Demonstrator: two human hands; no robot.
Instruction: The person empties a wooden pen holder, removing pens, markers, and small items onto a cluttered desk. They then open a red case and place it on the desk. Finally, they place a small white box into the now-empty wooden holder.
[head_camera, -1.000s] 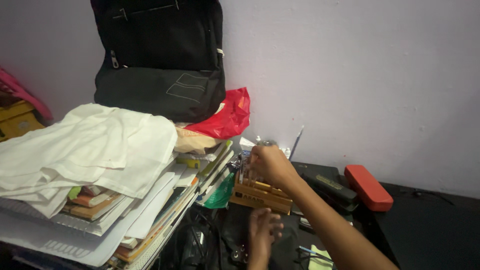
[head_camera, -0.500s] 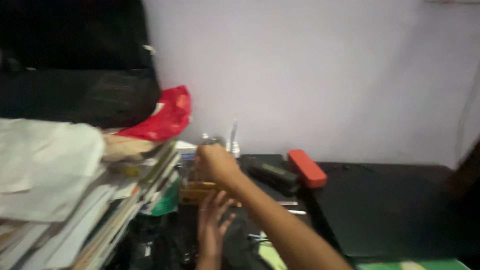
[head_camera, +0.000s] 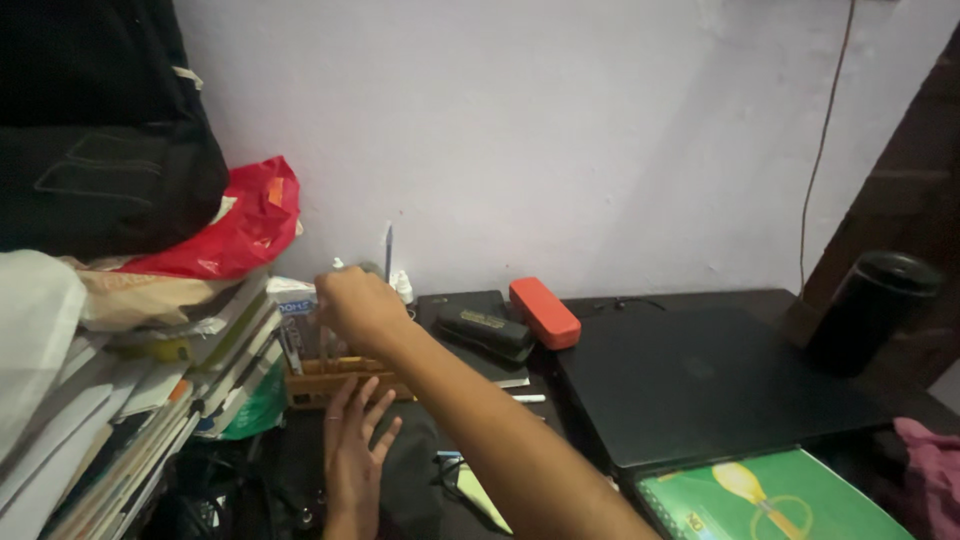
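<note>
Your hands at the wooden holder

Your left hand (head_camera: 355, 452) lies open, fingers spread, just before the wooden holder (head_camera: 335, 380) on the desk (head_camera: 720, 390); your right hand (head_camera: 358, 305) hangs curled above it, its grip hidden.
</note>
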